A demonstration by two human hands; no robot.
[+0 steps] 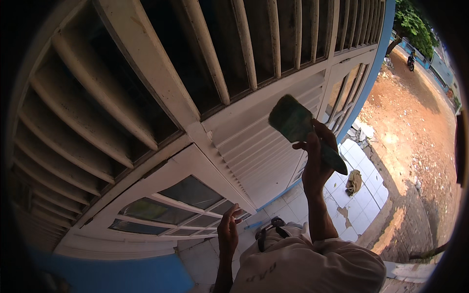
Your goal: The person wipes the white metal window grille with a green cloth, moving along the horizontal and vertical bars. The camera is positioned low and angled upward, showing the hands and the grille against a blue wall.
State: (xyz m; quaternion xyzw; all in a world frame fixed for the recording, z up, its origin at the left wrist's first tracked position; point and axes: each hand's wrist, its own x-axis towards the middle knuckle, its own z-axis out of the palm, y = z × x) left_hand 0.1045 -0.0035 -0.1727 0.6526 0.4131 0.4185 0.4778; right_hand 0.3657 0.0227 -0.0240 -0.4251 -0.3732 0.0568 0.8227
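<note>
A wide, flat paintbrush with dark bristles and a greenish handle is in my right hand. My fingers close round it, and the bristles point up and left toward the white louvred panel. Whether the bristles touch the panel, I cannot tell. Lower and to the left, my left hand is raised with nothing in it, its fingers loosely bent and apart. It is nearest to the white-framed window with several glass panes.
Dusty off-white slats run along the upper wall. Blue paint covers the wall's lower part. A crumpled tan cloth lies on the white tiled floor. Beyond are bare reddish ground, a tree and a person on a motorcycle.
</note>
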